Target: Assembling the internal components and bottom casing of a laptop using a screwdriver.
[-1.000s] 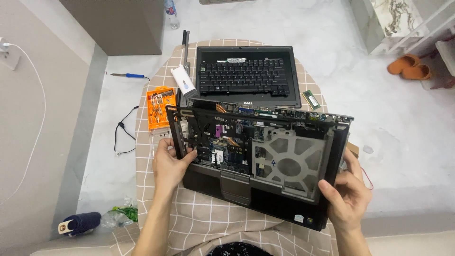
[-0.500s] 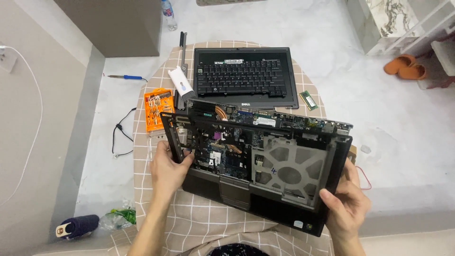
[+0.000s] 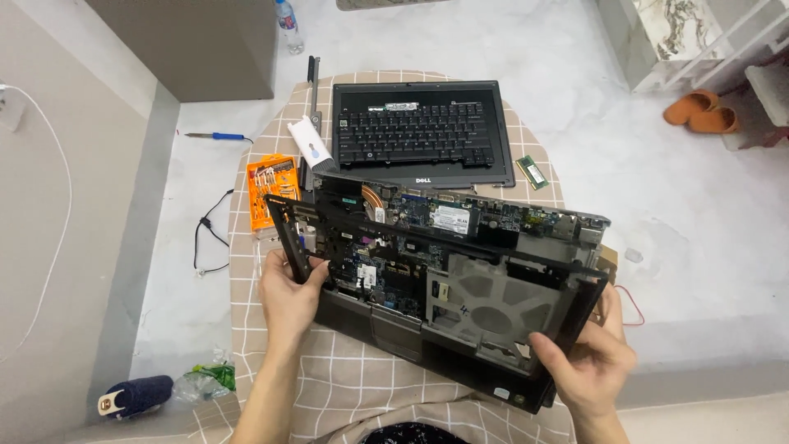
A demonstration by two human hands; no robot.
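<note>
Looking down from my head, I have a stripped laptop base (image 3: 444, 271) lying across the middle of a small round table covered in a beige checked cloth (image 3: 345, 386), its circuit board and copper cooling pipe laid bare. My left hand (image 3: 288, 296) is at the base's left end, fingers curled shut around the left side of the black palm-rest frame (image 3: 460, 247), which is tilted up off the base there. My right hand (image 3: 588, 362) is at the near right corner of the base, close to the table's near edge, thumb on top and fingers closed under the frame's right corner, so both hands have a firm hold of the same frame. At the far edge of the table lies a removed black keyboard (image 3: 419, 136) in its bezel, flat and well apart from the base. Just left of it a white tube-shaped object (image 3: 311, 144) leans, and near the table's left edge sits an orange screwdriver-bit case (image 3: 269, 189), open. A small green memory module (image 3: 534, 173) rests near the right edge, beside the keyboard's corner. Off the table, on the pale floor, I see a blue-handled screwdriver (image 3: 215, 136), a black cable (image 3: 209, 238), a clear plastic bottle (image 3: 288, 25) and a pair of orange sandals (image 3: 703, 111).
</note>
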